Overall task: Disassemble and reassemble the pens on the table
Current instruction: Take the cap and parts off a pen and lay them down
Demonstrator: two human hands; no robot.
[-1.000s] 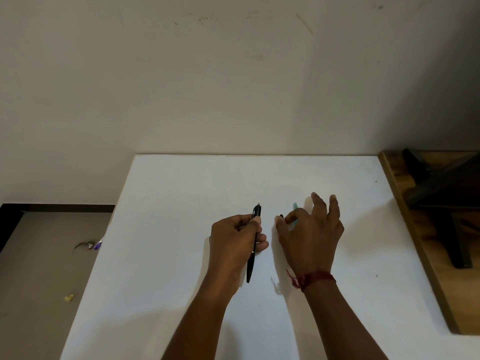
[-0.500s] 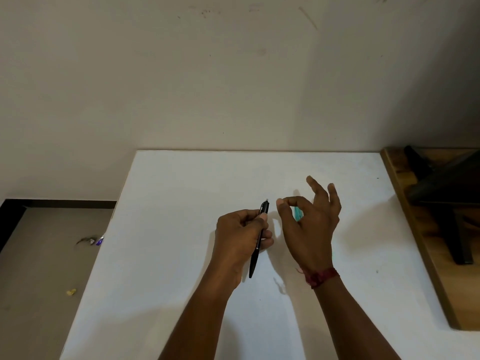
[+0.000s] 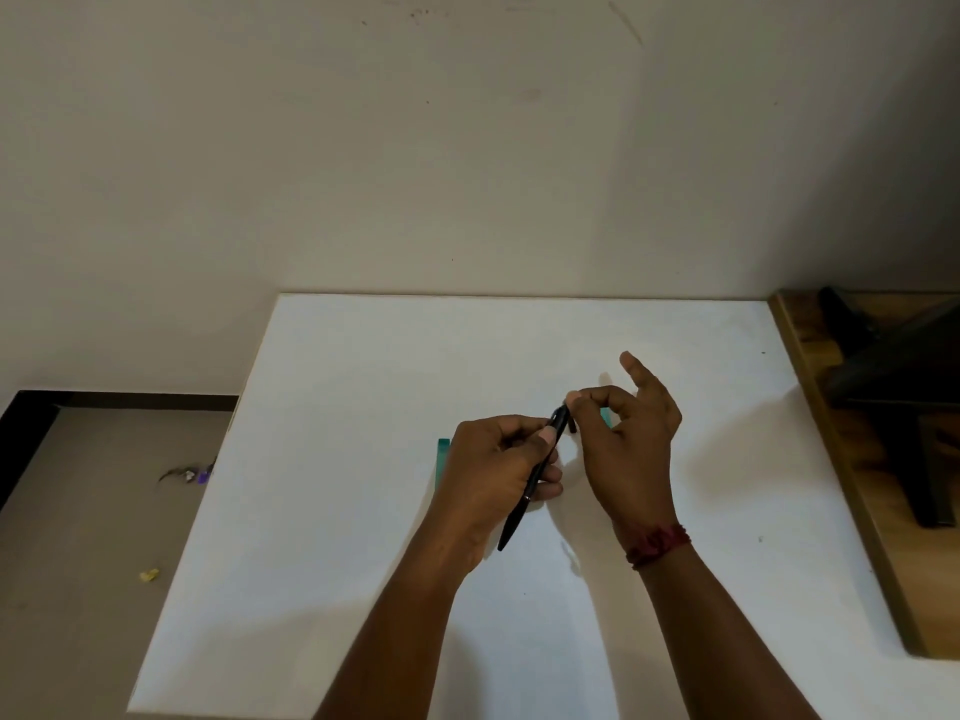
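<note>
Both hands on one black pen, working at its top end.

The left hand (image 3: pixel 496 470) is wrapped round the black pen (image 3: pixel 519 517), holding it slanted just above the white table (image 3: pixel 337 459), point towards the person. The right hand (image 3: pixel 631 449), with a red thread (image 3: pixel 657 545) at the wrist, pinches thumb and forefinger at the pen's upper end and spreads its other fingers. I cannot tell whether it holds a loose part. One teal piece (image 3: pixel 443 456) lies beside the left hand and another teal piece (image 3: pixel 605 415) behind the right. It looks like fitting or twisting the top, which calls for a firm barrel and a small, straight turn.
</note>
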